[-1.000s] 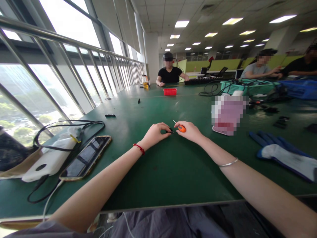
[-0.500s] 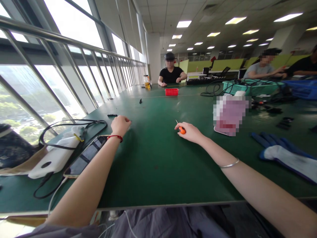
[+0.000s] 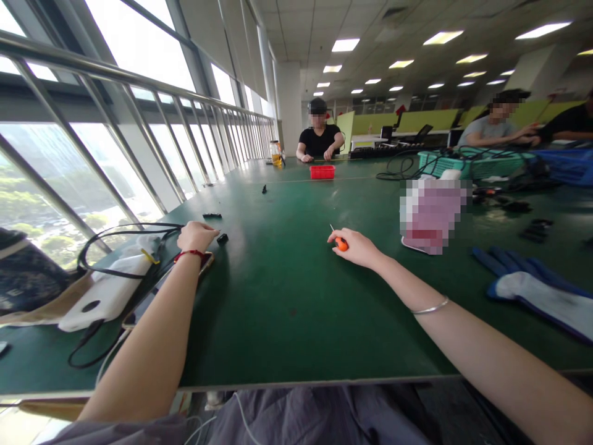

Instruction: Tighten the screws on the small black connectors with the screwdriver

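The left hand (image 3: 197, 235) lay out to the left on the green table (image 3: 287, 290), fingers curled loosely inward and knuckles up, gripping nothing that showed. A small black part (image 3: 222, 238) sat on the table just beside its fingertips — whether skin touched it could not be told. The wrist, with a red cord round it, hovered over the top edge of a phone (image 3: 185, 275) that lay face up near the table's left side.

The right hand (image 3: 357, 247) rested near the middle of the table, closed round a screwdriver (image 3: 340, 242); the orange handle stuck out between thumb and forefinger and the thin shaft pointed up and away. A silver bangle circled that forearm.

Left of the phone lay a white charger (image 3: 104, 290) with a black cable (image 3: 123, 238) looped over it. Another black part (image 3: 212, 216) lay farther up the table, and a red tray (image 3: 322, 172) stood well beyond — close to a seated person in black (image 3: 319, 137). On the right lay a blue and grey glove (image 3: 537, 287), and behind it a green basket (image 3: 467, 164) full of cables.
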`<move>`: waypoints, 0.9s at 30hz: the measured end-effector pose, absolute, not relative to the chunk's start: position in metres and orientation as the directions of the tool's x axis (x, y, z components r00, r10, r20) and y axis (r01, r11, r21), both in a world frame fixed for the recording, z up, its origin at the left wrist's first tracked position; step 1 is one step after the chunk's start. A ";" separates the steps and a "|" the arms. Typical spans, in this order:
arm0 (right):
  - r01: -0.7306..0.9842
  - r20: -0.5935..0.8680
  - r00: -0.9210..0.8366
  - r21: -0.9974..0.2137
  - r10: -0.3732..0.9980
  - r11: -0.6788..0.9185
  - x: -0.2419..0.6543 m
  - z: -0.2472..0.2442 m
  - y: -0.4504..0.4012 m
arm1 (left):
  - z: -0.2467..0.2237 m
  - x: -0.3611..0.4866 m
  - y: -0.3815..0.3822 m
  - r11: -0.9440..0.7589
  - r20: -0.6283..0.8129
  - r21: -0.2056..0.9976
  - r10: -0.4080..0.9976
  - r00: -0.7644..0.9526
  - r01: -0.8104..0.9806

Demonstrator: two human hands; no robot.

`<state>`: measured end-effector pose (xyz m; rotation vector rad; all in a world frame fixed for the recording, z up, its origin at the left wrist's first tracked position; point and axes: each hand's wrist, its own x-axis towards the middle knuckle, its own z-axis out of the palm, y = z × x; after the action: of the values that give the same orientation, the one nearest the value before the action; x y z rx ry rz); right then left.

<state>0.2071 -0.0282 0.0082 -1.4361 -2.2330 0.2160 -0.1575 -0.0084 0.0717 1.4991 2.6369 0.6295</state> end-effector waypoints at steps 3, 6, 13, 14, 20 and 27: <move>0.817 0.297 -0.344 -0.373 0.891 0.440 0.207 0.007 -0.027 | 0.069 -0.159 -0.008 0.449 0.135 0.383 0.837 -0.530 0.807; 0.815 0.289 -0.348 -0.376 0.892 0.440 0.207 0.007 -0.026 | 0.070 -0.155 -0.009 0.449 0.127 0.380 0.841 -0.526 0.809; 0.819 0.273 -0.343 -0.382 0.899 0.429 0.207 0.009 -0.028 | 0.075 -0.149 -0.013 0.460 0.076 0.344 0.855 -0.513 0.819; 0.820 0.276 -0.345 -0.377 0.897 0.431 0.207 0.009 -0.028 | 0.075 -0.150 -0.012 0.462 0.075 0.342 0.855 -0.514 0.818; 0.826 0.282 -0.343 -0.364 0.896 0.431 0.207 0.009 -0.028 | 0.073 -0.152 -0.011 0.471 0.057 0.321 0.856 -0.513 0.822; 0.826 0.278 -0.345 -0.363 0.896 0.431 0.207 0.009 -0.027 | 0.073 -0.152 -0.013 0.484 0.033 0.298 0.856 -0.516 0.823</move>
<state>0.2068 -0.0269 0.0086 -1.4578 -2.2561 0.2196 -0.1518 -0.0127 0.0727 1.4787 2.6009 0.4224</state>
